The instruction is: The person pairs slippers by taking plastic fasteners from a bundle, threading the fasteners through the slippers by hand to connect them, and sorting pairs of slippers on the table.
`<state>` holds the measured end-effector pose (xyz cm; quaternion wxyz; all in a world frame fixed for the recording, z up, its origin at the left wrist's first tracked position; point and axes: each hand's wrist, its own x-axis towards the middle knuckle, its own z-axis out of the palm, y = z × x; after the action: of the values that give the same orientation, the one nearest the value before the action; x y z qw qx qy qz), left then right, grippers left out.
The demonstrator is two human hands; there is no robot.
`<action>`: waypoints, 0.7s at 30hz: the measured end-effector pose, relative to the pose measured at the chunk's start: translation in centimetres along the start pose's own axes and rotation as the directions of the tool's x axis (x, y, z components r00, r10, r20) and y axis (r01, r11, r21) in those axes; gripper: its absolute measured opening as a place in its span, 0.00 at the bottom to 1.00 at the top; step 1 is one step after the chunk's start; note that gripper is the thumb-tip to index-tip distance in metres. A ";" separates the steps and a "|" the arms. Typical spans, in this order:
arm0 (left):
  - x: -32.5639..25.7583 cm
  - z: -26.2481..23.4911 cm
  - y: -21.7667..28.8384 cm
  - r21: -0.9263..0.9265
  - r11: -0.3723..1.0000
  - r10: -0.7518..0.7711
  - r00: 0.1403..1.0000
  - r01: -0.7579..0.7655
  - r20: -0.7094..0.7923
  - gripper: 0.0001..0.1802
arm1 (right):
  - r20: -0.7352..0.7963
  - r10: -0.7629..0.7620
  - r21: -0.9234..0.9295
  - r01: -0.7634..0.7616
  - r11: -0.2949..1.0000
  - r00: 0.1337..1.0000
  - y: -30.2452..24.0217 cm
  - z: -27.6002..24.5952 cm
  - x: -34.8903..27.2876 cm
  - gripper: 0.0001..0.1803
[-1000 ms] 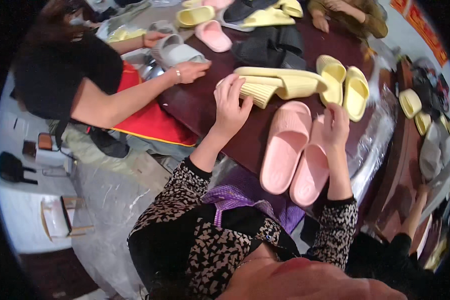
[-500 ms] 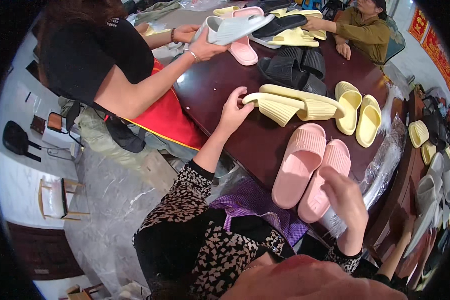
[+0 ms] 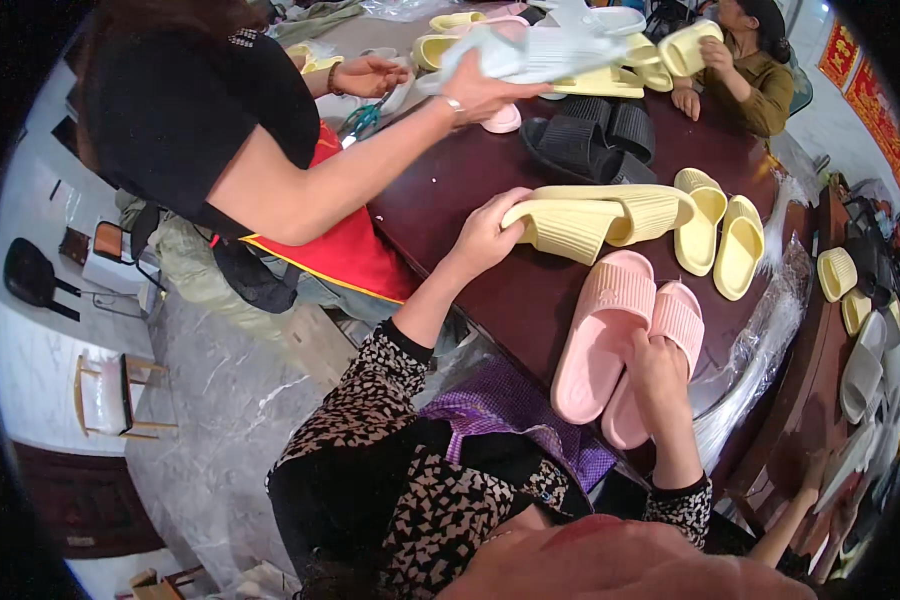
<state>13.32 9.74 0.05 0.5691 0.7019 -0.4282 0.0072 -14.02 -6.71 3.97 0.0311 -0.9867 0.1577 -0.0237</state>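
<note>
Yellow slippers point(image 3: 595, 215) sit gripped in our left hand point(image 3: 485, 235), while our right hand point(image 3: 660, 375) presses the pink slippers point(image 3: 610, 340). Those pink ones overhang the table point(image 3: 470, 180) edge and could slide off, we judge.

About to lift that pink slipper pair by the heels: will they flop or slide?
Pink slippers look thick and moulded, so probably hold shape and feel light. Ridged uppers should give the right hand grip. The glossy table may let them slide.

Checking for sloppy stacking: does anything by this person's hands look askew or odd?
Nothing damaged. The left hand grips yellow slippers lying crossed, soles up. The right hand presses pink slippers overhanging the table edge.
</note>
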 end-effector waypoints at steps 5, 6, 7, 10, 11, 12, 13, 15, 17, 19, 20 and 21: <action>-0.3 -0.5 0.5 -0.050 0.994 -0.097 0.995 0.097 -0.007 0.20 | -0.105 -0.047 -0.029 0.044 0.999 0.993 0.5 -1.1 -1.6 0.10; 0.2 0.2 0.8 -0.099 0.987 -0.127 0.992 0.127 0.009 0.19 | -0.101 -0.009 -0.039 0.005 0.999 0.995 0.6 -2.4 -2.5 0.10; 0.8 1.1 0.7 -0.128 0.985 -0.115 0.992 0.120 0.045 0.19 | -0.165 0.000 0.001 0.000 1.000 0.986 0.5 -4.1 -3.3 0.09; -0.9 0.3 -2.6 -0.262 0.943 -0.233 0.969 0.206 -0.078 0.16 | -0.266 0.032 0.124 0.002 0.992 0.963 0.7 -4.3 -4.7 0.07; -1.7 -0.7 -5.1 -0.257 0.929 -0.287 0.957 0.265 -0.052 0.15 | -0.248 0.041 0.139 -0.007 0.990 0.968 1.1 -3.8 -5.1 0.07; -1.9 -1.8 -8.3 -0.039 0.989 -0.146 0.989 0.146 0.006 0.14 | -0.240 0.064 0.139 -0.031 0.990 0.969 1.3 -4.3 -5.9 0.06; -0.5 1.4 -3.1 -0.359 0.810 -0.502 0.864 0.463 -0.018 0.14 | -0.260 0.134 0.121 -0.106 0.987 0.956 2.5 -4.3 -7.4 0.07; -1.2 -0.5 -5.4 -0.514 0.761 -0.484 0.874 0.397 -0.040 0.14 | -0.303 0.193 0.126 -0.162 0.979 0.933 2.7 -3.7 -8.4 0.07; -1.1 0.5 -2.7 -0.527 0.733 -0.512 0.859 0.431 -0.010 0.13 | -0.367 0.176 0.076 -0.159 0.984 0.913 3.9 -3.3 -10.4 0.07; -1.3 -0.6 -4.1 -0.523 0.704 -0.548 0.836 0.482 0.032 0.13 | -0.402 0.234 0.068 -0.226 0.972 0.885 4.6 -3.4 -12.4 0.07; -1.2 -1.3 -5.3 -0.553 0.660 -0.553 0.827 0.508 0.099 0.14 | -0.430 0.227 0.062 -0.222 0.973 0.874 5.2 -3.3 -13.1 0.07; -1.3 -1.8 -5.7 -0.580 0.615 -0.562 0.813 0.535 0.154 0.14 | -0.456 0.207 0.056 -0.204 0.977 0.866 5.6 -3.1 -13.7 0.07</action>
<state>16.79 11.89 -4.46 0.7440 0.5816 -0.1607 -0.2870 -28.89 -7.87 6.19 -0.0015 -0.9306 0.2644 -0.2531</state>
